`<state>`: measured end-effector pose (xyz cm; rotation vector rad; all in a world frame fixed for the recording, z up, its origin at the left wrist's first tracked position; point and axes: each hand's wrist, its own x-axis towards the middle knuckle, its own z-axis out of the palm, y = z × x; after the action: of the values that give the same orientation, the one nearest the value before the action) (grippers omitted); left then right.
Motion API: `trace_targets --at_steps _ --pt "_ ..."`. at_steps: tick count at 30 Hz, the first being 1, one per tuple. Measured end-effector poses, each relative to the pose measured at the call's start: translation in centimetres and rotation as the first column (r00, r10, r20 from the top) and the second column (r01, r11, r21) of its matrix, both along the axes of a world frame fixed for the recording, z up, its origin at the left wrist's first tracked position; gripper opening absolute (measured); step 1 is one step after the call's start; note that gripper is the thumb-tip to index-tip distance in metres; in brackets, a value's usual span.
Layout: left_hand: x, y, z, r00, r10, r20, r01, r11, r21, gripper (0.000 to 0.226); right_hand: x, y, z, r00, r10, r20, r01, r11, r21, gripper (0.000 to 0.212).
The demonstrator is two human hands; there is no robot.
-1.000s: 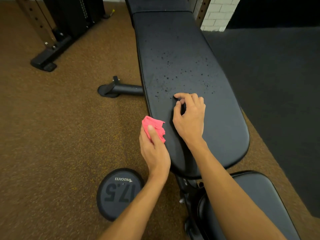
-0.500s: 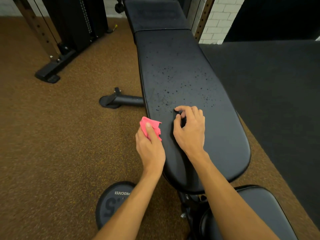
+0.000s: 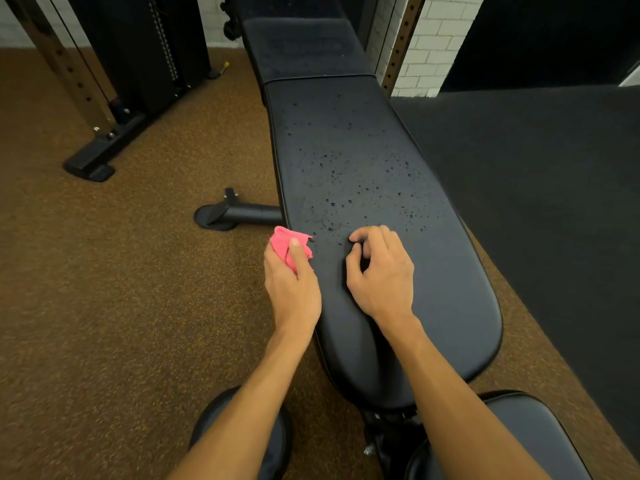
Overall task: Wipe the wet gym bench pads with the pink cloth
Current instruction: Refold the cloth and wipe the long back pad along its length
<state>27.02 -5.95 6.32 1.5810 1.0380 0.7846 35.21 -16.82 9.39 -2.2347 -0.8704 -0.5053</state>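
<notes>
Head view, pink cloth (image 3: 284,241) in left hand (image 3: 293,289), right hand (image 3: 383,276) alongside

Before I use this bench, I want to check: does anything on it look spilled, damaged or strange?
Yes. Water droplets lie scattered over the middle of the long bench pad; the near end looks dry. The left hand grips the pink cloth at the pad's left edge. No damage shows.
</notes>
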Motion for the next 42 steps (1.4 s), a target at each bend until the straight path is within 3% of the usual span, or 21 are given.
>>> trace_targets --at_steps 7,14,22,27,33,38,42 --pt "5.6 7.2 3.7 0.998 -0.019 -0.058 0.016 0.999 -0.042 0.042 0.1 -0.1 -0.2 1.000 0.004 -0.011 -0.004 1.000 0.021 0.008" --pt "0.1 1.3 1.3 0.998 -0.053 -0.037 0.053 0.998 -0.026 0.038 0.1 -0.1 -0.2 1.000 -0.002 -0.023 0.002 1.000 0.019 0.009" --pt "7.0 8.7 5.0 0.994 -0.079 -0.077 0.084 0.994 0.072 0.045 0.1 -0.1 -0.1 1.000 0.008 -0.029 -0.007 1.000 0.024 0.009" --pt "3.0 4.1 3.3 0.991 -0.091 -0.098 0.100 0.991 0.090 0.055 0.1 -0.1 0.0 0.999 0.008 -0.036 -0.007 0.999 0.039 0.009" --pt "1.5 2.1 2.4 0.983 -0.096 -0.155 0.133 0.958 0.252 0.054 0.2 -0.1 -0.1 0.999 0.005 -0.039 -0.002 0.999 0.052 0.009" --pt "4.7 4.9 4.5 0.953 -0.073 -0.294 0.208 0.864 0.459 0.059 -0.1 -0.2 0.1 0.998 0.010 -0.056 -0.005 0.996 0.087 0.018" --pt "0.7 1.7 3.3 0.938 -0.137 -0.318 0.295 0.799 0.525 0.059 0.0 -0.5 -0.1 0.998 -0.008 -0.067 0.014 0.995 0.096 0.011"
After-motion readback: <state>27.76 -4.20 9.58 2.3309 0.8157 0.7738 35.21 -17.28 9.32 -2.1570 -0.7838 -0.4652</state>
